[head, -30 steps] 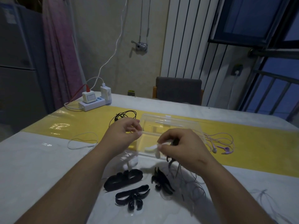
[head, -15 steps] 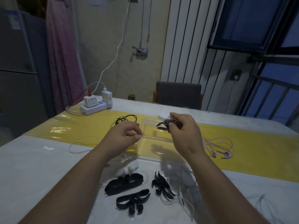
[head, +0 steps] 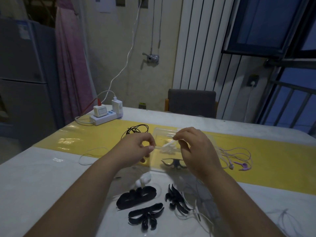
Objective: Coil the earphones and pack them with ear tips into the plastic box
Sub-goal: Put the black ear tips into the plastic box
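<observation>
A clear plastic box [head: 159, 134] stands on the yellow runner at mid-table. My left hand [head: 136, 148] pinches its left wall between thumb and forefinger. My right hand [head: 196, 151] hovers over the box with curled fingers, and a white ear tip set [head: 168, 147] hangs from its fingertips into the box. A dark ear tip set [head: 173, 163] lies on the box floor. Black coiled earphones [head: 136, 130] lie behind the box, purple earphones [head: 239, 162] to its right, and a thin white cable [head: 90, 153] to its left.
Three black ear hook sets [head: 136, 196] [head: 147, 216] [head: 176, 200] and white earbuds [head: 143, 179] lie near me, beside loose grey cable [head: 203, 202]. A power strip with chargers [head: 106, 115] sits at the far left corner. A chair [head: 191, 102] stands behind the table.
My right hand rose from the table to above the box carrying dark and white ear tip sets. The dark set now lies inside the box. My left hand kept its hold.
</observation>
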Tool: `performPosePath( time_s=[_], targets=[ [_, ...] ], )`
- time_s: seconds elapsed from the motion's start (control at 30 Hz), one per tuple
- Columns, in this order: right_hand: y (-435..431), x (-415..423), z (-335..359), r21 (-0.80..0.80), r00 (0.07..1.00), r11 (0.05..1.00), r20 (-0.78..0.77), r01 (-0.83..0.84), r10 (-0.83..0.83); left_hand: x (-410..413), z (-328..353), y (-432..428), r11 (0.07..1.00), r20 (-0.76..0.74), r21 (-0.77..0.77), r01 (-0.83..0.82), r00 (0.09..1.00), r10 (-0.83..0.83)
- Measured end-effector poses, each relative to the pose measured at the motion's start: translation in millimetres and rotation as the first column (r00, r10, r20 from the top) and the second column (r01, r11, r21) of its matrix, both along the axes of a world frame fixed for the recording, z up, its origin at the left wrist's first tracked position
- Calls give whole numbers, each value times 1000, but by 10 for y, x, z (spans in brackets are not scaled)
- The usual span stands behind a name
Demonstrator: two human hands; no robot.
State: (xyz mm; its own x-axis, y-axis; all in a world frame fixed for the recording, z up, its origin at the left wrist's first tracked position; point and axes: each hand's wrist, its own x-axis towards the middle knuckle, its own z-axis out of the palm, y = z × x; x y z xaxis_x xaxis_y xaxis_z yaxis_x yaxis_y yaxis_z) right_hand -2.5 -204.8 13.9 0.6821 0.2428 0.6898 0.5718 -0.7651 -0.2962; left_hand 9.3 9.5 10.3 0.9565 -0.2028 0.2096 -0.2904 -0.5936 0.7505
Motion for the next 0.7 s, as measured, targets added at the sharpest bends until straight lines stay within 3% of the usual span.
performPosePath(
  time_s=[0.17,0.27,0.37,0.47,0.53,0.6,0.7],
  targets=[
    [-174,-49,20,115,998,992,-37,52,-48,-5,-190,7,1000,184,4,6,983,-7],
    [-170,-115,-6,236,998,970,8,-61,61,12,-225,-14,999,262,46,5,965,-17],
    [-71,-195,-42,347,977,924,-79,-159,198,29,-233,-13,998,268,53,14,963,-28],
    [49,-250,-88,194,872,957,-403,-216,278,37,-241,-7,999,245,-2,53,968,-51],
    [83,-270,-80,-47,762,964,-624,-262,176,35,-242,-3,998,225,-29,63,973,-54],
    [79,-285,-48,-215,703,926,-707,-310,71,32,-248,-1,996,209,-57,63,977,-50],
    [43,-302,-14,-278,647,899,-763,-339,8,26,-255,-8,993,188,-99,64,981,-44]
  ],
)
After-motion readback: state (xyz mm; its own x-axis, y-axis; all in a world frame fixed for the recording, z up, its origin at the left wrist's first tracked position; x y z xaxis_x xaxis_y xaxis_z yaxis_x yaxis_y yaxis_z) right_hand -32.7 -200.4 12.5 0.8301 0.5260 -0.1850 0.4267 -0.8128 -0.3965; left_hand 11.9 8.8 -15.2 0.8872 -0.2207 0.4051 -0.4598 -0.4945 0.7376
